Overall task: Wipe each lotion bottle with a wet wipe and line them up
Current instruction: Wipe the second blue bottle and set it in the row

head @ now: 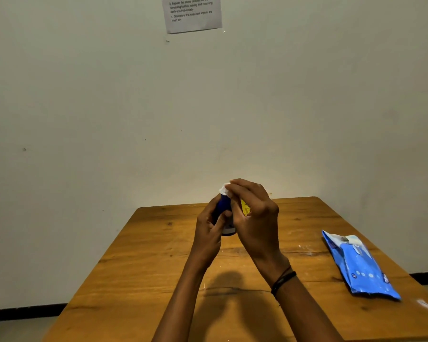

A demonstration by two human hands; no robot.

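Hands (pixel 235 218) hide bottle (pixel 223 206); wipes pack (pixel 358 265) right.

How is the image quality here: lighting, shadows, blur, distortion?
Head view: dim, warm light; the hands cast a soft shadow on the table; wide-angle bending at the table edges; the wall notice is cropped and soft, partly legible.

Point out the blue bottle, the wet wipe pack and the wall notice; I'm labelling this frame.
blue bottle (pixel 224 206): head view, on its side.
wet wipe pack (pixel 361 266): head view, mid front.
wall notice (pixel 192 13): head view, printed text.
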